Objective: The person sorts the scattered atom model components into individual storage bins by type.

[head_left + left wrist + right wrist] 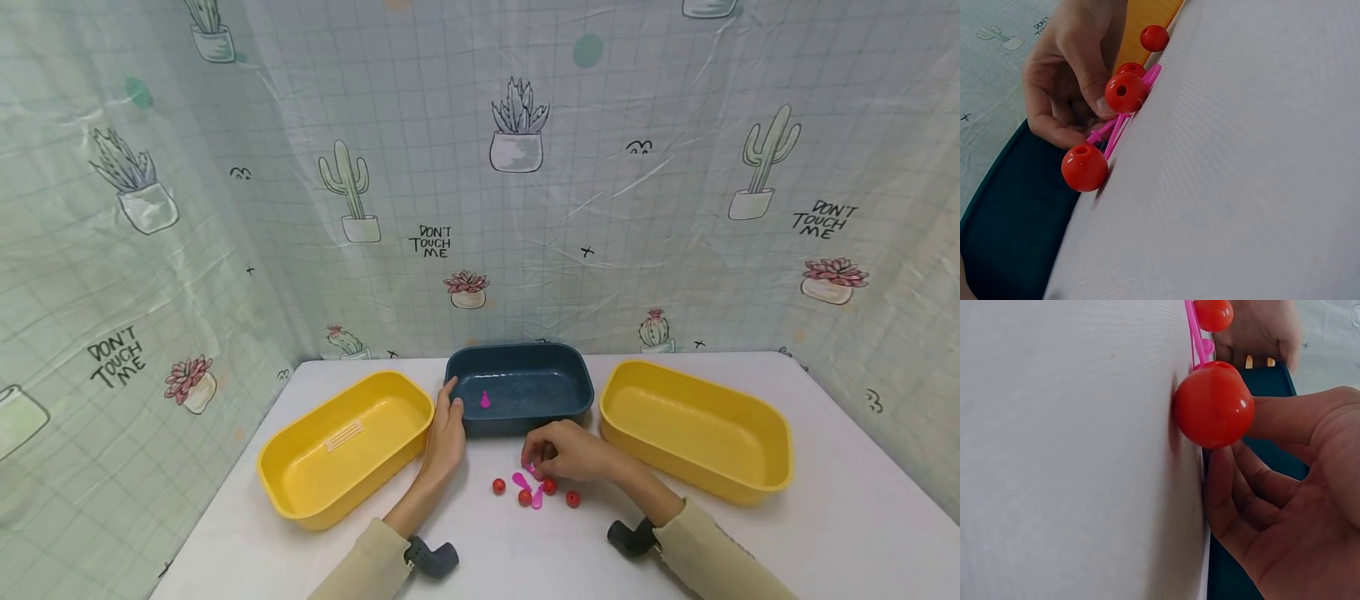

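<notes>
My left hand point(447, 437) holds the left end of a dark blue plastic bin point(525, 421), thumb at the rim and fingers along the outer wall. Inside that bin lies one pink drop-shaped piece point(485, 401). In front of the bin, my right hand point(573, 450) is low over the table and pinches another pink drop-shaped piece point(1099, 134) between thumb and finger. Close by on the table lie more pink pieces point(521, 481) and several red beads point(498, 486) with holes. A red bead point(1213, 406) hides the right fingertips in the right wrist view.
To the left stands a yellow bin point(315, 508) with a pale striped flat item point(345, 437) in it. Another yellow bin point(697, 433) is on the right. Behind the white table point(517, 558) hangs a cactus-print curtain point(585, 275).
</notes>
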`<state>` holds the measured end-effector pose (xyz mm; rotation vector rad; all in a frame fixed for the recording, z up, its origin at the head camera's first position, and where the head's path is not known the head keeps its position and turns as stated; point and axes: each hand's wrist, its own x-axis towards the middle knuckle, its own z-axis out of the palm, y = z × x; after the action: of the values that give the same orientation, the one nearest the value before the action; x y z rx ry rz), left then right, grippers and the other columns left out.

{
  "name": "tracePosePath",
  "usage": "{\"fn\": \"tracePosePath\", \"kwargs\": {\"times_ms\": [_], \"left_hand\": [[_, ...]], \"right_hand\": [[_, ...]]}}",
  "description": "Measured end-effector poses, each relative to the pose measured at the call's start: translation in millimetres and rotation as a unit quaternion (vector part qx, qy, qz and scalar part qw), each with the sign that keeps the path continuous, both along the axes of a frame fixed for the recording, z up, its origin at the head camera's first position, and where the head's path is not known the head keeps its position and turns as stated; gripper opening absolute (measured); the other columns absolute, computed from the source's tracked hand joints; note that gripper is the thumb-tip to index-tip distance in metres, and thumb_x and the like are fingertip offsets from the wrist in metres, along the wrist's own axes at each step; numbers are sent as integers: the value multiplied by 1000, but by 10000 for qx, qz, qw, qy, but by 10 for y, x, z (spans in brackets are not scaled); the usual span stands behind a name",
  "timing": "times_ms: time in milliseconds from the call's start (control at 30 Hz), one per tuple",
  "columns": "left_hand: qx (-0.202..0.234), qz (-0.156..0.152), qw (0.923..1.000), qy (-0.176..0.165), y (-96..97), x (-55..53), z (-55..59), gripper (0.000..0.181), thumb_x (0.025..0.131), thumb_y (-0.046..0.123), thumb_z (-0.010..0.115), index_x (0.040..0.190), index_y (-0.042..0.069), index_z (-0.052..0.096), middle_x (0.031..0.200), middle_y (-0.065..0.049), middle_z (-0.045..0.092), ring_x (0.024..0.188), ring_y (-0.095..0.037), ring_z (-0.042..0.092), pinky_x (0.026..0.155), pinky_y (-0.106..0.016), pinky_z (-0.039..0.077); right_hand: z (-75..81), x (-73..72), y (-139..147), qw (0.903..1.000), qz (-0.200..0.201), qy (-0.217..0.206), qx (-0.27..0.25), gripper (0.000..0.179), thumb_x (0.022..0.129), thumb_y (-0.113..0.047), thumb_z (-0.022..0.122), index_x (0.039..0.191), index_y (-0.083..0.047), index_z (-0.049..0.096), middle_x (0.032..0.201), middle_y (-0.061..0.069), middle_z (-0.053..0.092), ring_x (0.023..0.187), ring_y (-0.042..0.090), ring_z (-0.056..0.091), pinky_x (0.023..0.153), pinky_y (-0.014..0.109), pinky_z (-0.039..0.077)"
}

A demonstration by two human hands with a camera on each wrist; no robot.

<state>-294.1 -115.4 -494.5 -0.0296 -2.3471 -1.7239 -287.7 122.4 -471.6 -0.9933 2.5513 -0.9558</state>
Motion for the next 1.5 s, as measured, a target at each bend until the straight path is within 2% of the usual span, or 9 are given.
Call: {"fn": "tracePosePath", "kwargs": {"times_ms": [367, 600, 833, 1300, 1500], "left_hand": [[28, 5, 10000, -47, 7, 13, 2, 49, 113, 28, 32, 162, 20, 32, 171, -9, 27, 158, -33, 27, 129, -58, 20], [37, -13, 10000, -42, 5, 14, 16, 49, 113, 26, 33, 162, 19, 32, 171, -9, 27, 158, -34, 27, 129, -58, 19], [23, 26, 10000, -56, -4, 0, 3, 49, 113, 27, 33, 162, 18, 33, 171, -10, 28, 158, -34, 28, 129, -58, 20], [-6, 32, 10000, -79, 8, -12, 0, 50, 113, 30, 33, 162, 20, 32, 172, -8, 27, 159, -33, 26, 129, -57, 18], [8, 21, 10000, -64, 9, -6, 4, 49, 113, 28, 33, 162, 19, 32, 171, -10, 27, 158, -33, 27, 129, -58, 19]], "right_hand": [[-18, -36, 32, 9994, -9, -116, -318, 6, 93, -12, 76, 97, -17, 74, 83, -7, 69, 76, 6, 60, 71, 19, 56], [-25, -39, 44, 9970, -102, -447, -621, 4, 95, -11, 74, 99, -9, 73, 85, 1, 72, 74, 11, 62, 67, 19, 56], [-1, -43, 51, 9938, -81, -764, -805, 5, 98, -10, 70, 101, -8, 73, 88, 6, 72, 75, 15, 62, 68, 20, 56], [77, -12, 40, 9905, -30, -791, -1128, 12, 97, -10, 70, 105, -1, 72, 89, 10, 73, 76, 29, 67, 69, 28, 61], [130, 7, 23, 9904, -318, -703, -1147, 14, 97, -11, 71, 107, -1, 71, 92, 6, 74, 77, 23, 67, 71, 22, 58]]}}
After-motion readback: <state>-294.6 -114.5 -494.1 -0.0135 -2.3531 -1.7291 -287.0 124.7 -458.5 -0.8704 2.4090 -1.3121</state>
